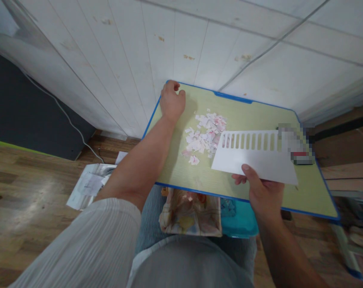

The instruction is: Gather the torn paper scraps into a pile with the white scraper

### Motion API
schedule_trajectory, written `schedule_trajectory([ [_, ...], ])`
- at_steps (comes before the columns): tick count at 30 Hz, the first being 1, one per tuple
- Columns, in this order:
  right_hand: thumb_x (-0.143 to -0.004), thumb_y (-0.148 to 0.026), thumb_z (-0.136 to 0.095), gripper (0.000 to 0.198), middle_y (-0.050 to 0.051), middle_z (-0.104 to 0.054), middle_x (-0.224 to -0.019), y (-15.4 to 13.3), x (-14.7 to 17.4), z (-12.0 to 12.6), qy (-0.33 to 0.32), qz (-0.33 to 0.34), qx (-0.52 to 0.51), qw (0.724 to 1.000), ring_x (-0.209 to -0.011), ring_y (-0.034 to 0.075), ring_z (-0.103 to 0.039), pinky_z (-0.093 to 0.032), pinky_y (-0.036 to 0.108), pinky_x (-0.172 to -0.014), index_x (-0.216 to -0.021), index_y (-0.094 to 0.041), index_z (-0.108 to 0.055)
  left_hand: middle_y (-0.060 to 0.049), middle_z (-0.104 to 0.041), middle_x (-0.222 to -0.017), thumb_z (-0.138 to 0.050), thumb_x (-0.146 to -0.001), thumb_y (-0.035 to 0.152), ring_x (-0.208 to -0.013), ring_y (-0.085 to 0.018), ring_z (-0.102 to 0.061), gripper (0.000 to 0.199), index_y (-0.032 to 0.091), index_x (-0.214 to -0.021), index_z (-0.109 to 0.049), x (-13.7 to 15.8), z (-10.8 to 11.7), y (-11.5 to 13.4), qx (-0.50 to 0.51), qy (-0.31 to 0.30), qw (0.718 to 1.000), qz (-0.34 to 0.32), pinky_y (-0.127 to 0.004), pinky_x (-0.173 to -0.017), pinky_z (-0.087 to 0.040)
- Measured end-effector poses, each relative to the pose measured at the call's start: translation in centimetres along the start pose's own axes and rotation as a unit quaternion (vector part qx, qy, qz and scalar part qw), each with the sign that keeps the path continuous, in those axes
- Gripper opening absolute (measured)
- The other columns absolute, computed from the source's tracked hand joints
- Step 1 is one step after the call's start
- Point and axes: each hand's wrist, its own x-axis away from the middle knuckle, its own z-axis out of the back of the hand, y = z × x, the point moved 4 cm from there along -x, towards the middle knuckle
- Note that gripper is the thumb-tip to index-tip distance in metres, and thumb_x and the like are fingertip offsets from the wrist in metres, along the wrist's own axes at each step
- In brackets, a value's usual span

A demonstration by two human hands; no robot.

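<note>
My right hand (265, 196) is closed on a white slotted sheet (253, 158), thumb on top and fingers underneath. A row of narrow cut-out slots runs along its far edge. The sheet is held over the small table (199, 176), its left end beside a loose heap of torn paper scraps (210, 130), white with pink marks. At the table's far left corner is my left hand (173, 100), fingers loosely curled and thumb apart from them. I see nothing in it, though its underside is hidden.
Blurred-out items (298, 144) lie at the table's right end. Below the near edge sit a cloth-lined basket (192, 216) and a turquoise container (240, 220). Papers (90, 186) are on the floor at left. A white panelled wall (181, 44) stands behind, with a cable (259, 56) along it.
</note>
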Motion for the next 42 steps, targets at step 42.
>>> schedule_trajectory([
  [42, -0.089, -0.044, -0.089, 0.034, 0.002, -0.071, -0.059, 0.2, -1.2, 0.6, -0.018, -0.006, -0.014, 1.000, -0.046, 0.019, -0.064, -0.052, 0.034, -0.050, -0.072, -0.022, -0.069, -0.003, -0.069, -0.105, -0.086, -0.099, 0.035, -0.130, -0.031, -0.073, 0.023, 0.028, -0.096, -0.064, 0.2, 0.1, 0.6, 0.009, 0.019, 1.000, -0.003, -0.056, -0.129, -0.050],
])
